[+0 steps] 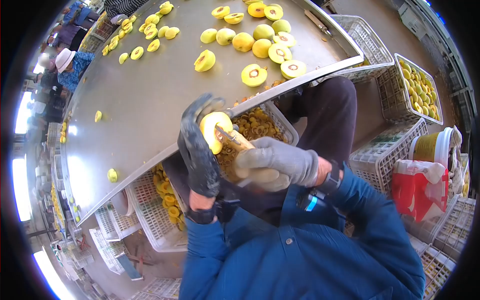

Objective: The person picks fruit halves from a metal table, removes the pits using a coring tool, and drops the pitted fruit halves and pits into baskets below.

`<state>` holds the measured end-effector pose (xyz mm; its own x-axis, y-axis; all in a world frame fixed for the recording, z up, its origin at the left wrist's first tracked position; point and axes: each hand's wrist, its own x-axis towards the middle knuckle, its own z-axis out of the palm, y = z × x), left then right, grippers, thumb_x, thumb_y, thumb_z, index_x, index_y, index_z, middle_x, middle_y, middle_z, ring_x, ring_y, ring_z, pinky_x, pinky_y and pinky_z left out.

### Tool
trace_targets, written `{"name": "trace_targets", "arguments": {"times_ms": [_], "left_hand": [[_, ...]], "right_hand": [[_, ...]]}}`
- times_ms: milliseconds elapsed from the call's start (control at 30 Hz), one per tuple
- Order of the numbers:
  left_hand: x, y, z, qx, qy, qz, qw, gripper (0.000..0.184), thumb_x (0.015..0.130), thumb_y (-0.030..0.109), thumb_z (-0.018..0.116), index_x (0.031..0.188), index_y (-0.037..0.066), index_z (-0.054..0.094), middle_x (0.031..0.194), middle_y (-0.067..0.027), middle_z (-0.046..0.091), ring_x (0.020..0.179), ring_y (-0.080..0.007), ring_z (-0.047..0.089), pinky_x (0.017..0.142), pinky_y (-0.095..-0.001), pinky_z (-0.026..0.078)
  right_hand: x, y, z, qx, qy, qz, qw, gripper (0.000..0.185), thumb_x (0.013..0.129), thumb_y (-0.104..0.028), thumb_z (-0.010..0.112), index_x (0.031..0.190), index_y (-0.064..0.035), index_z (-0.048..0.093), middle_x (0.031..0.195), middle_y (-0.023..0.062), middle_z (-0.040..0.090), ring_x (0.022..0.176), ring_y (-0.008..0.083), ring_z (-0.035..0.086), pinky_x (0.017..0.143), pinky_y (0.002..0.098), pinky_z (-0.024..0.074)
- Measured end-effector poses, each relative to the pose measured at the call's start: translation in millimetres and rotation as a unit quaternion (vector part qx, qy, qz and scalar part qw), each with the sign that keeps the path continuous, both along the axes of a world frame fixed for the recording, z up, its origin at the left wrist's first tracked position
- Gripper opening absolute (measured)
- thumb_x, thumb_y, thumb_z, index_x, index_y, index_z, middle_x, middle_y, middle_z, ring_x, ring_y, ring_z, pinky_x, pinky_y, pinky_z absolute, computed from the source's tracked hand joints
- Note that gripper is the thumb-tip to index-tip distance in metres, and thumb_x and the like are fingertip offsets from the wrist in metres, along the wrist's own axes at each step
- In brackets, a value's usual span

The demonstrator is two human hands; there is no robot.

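Note:
My left hand [195,150], in a dark, worn glove, is closed around a yellow peach half [209,129] with its cut face turned toward my right hand. In a grey glove, my right hand [280,162] grips a pitting knife [243,142] with a light wooden handle. The dark metal tip of the knife reaches the pit hollow at the middle of the peach half. Both hands are just off the near edge of the metal table [130,105]. Below them, a crate of peach scraps [255,125] is partly hidden by my right hand.
Several peach halves [254,75] and whole peaches [243,42] lie on the table. Another knife [317,22] rests by its right rim. Crates stand around my legs, including one of peach halves [167,192] and one of peaches [419,90]. A co-worker in a hat [72,65] is at far left.

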<state>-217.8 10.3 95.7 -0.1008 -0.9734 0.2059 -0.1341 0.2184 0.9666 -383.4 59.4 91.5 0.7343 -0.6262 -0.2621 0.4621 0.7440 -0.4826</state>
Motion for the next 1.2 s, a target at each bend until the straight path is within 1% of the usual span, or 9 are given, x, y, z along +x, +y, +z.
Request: {"name": "trace_targets", "arguments": {"times_ms": [100,167,267,367,600,900,1033,1067,1200], "left_hand": [[3.6,9.2,-7.6,-0.036,0.027,0.008,0.999,0.063,0.103,0.05,0.031,0.123,-0.005,0.055,0.11,-0.0146,0.064,0.098,-0.0237,0.063,0.093,-0.0354,0.049],[15.7,15.8,-16.3,-0.013,0.022,-0.015,1.0,0.066,0.102,0.052,0.031,0.123,-0.006,0.055,0.11,-0.0161,0.064,0.099,-0.0242,0.063,0.094,-0.0368,0.049],[27.9,3.5,-16.0,0.007,0.019,-0.057,0.998,0.069,0.101,0.054,0.033,0.124,-0.007,0.054,0.107,-0.0178,0.065,0.096,-0.0252,0.065,0.088,-0.0381,0.053],[10.4,3.6,-13.5,0.087,0.211,-0.031,0.973,0.072,0.1,0.058,0.034,0.123,-0.007,0.054,0.105,-0.0176,0.065,0.091,-0.0258,0.066,0.085,-0.037,0.054],[13.4,9.8,-2.4,-0.061,0.064,0.03,0.996,0.076,0.099,0.063,0.028,0.116,-0.005,0.058,0.093,-0.0163,0.068,0.087,-0.0246,0.067,0.081,-0.0369,0.054],[20.3,-6.8,4.4,0.002,0.114,-0.02,0.993,0.077,0.098,0.063,0.029,0.107,-0.006,0.061,0.083,-0.0177,0.067,0.073,-0.0252,0.066,0.07,-0.0348,0.056],[26.3,-2.3,-10.7,0.081,0.217,-0.074,0.97,0.076,0.097,0.065,0.028,0.108,-0.003,0.059,0.079,-0.0172,0.065,0.07,-0.0266,0.065,0.066,-0.0368,0.056],[25.7,-1.6,-12.9,0.09,0.261,-0.105,0.955,0.075,0.098,0.065,0.028,0.109,-0.002,0.059,0.08,-0.0172,0.065,0.07,-0.0269,0.065,0.066,-0.0372,0.057],[12.1,0.4,-18.0,0.112,0.312,-0.049,0.942,0.071,0.099,0.062,0.027,0.114,-0.001,0.057,0.084,-0.0171,0.065,0.072,-0.0277,0.065,0.066,-0.0382,0.057]], "right_hand": [[11.0,7.8,-7.9,0.028,-0.05,0.02,0.998,0.022,0.097,-0.025,0.055,0.091,-0.0048,0.059,0.052,-0.0058,0.04,0.038,0.0033,0.033,0.034,0.0208,0.0218],[11.2,11.0,-15.3,-0.108,0.11,-0.027,0.988,0.026,0.094,-0.028,0.061,0.096,-0.0026,0.057,0.056,-0.0024,0.047,0.044,0.0089,0.047,0.04,0.0245,0.035],[19.8,10.4,-24.6,-0.404,0.422,-0.2,0.786,0.032,0.089,-0.028,0.068,0.101,-0.0016,0.055,0.062,0.0101,0.061,0.058,0.0243,0.065,0.053,0.0363,0.048],[27.4,16.9,-15.5,-0.443,0.513,-0.208,0.705,0.035,0.085,-0.024,0.07,0.108,-0.0019,0.055,0.073,0.0191,0.063,0.067,0.0345,0.065,0.061,0.0389,0.0494],[38.3,22.2,-9.3,-0.501,0.55,-0.214,0.633,0.024,0.087,-0.024,0.067,0.091,-0.0042,0.054,0.066,0.0204,0.059,0.063,0.0396,0.062,0.056,0.0463,0.0471],[42.7,12.3,0.7,-0.461,0.479,-0.175,0.726,0.026,0.088,-0.025,0.065,0.093,-0.0004,0.058,0.076,0.025,0.062,0.072,0.0432,0.062,0.061,0.0462,0.0488],[50.6,8.6,-40.0,-0.399,0.218,-0.183,0.872,0.029,0.092,-0.028,0.062,0.091,0.0012,0.061,0.061,0.0055,0.058,0.053,0.0229,0.059,0.051,0.0359,0.0458],[38.5,7.2,-30.4,-0.261,0.204,-0.016,0.943,0.027,0.093,-0.028,0.062,0.089,-0.0011,0.062,0.057,-0.0032,0.048,0.047,0.0078,0.047,0.043,0.0265,0.0374],[35.1,7.2,-26.5,-0.094,0.076,0.023,0.992,0.024,0.091,-0.027,0.063,0.088,-0.0034,0.062,0.054,-0.004,0.044,0.044,0.0031,0.041,0.041,0.0214,0.0311]]}}
